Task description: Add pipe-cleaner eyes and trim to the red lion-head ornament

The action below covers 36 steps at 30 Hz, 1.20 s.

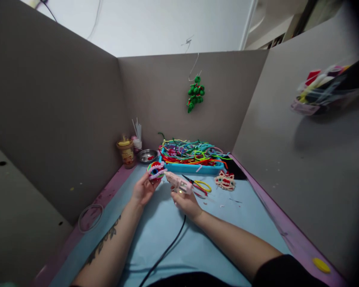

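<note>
My left hand (144, 188) grips a small colourful pipe-cleaner craft (156, 171), red, green and lilac with a blue eye-like spot. In my right hand (185, 201) is a pale pink hot glue gun (178, 182), its nozzle pointing left at the craft's right edge. Whether the tip touches the craft I cannot tell. A black cord (167, 249) runs from below the right hand toward me. Just beyond the glue gun lie scissors (202, 186) with yellow and red handles. Further right sits a peach and red pipe-cleaner face (225, 180).
At the back, a blue tray (185, 167) is heaped with pipe cleaners (194, 152). A metal bowl (147, 155) and a brown cup (126, 153) stand to its left. A green braided ornament (196, 94) hangs on the back panel. Grey panels (62, 99) enclose the table.
</note>
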{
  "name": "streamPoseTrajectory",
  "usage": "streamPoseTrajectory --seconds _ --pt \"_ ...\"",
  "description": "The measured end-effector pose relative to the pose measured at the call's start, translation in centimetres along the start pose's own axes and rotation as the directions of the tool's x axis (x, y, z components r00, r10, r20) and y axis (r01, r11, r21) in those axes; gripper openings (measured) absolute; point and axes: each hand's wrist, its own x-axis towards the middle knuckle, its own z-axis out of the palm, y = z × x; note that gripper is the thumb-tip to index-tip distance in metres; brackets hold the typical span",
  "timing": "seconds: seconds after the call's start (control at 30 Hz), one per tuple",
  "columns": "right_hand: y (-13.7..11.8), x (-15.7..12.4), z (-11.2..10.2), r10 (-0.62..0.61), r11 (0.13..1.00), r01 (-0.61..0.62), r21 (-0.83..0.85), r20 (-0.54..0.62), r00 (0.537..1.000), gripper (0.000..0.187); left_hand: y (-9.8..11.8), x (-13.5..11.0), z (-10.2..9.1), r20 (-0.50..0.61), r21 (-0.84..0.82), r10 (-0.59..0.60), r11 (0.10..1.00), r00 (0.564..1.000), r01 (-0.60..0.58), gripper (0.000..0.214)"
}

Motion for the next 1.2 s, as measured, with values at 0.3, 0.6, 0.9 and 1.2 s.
streamPoseTrajectory --seconds 0.3,0.6,0.9,1.2 --pt "-0.9 0.7 -0.1 -0.147 0.984 0.157 -0.080 0.123 0.981 0.045 -0.7 -0.7 1.0 0.055 0.107 0.031 0.994 0.998 -0.037 0.030" --pt "-1.9 0.8 0.1 -0.159 0.982 0.171 -0.073 0.146 0.976 0.049 -1.2 -0.7 0.7 0.148 0.169 0.052 0.983 0.988 -0.077 0.038" --pt "-1.3 0.8 0.2 -0.145 0.984 0.154 -0.088 0.104 0.984 0.049 -1.1 -0.7 0.8 0.134 0.190 0.043 0.979 0.990 -0.069 0.036" --pt "-2.2 0.9 0.2 -0.153 0.985 0.164 -0.057 0.153 0.976 0.049 -1.2 -0.8 0.8 0.140 0.155 0.042 0.986 0.989 -0.064 0.038"
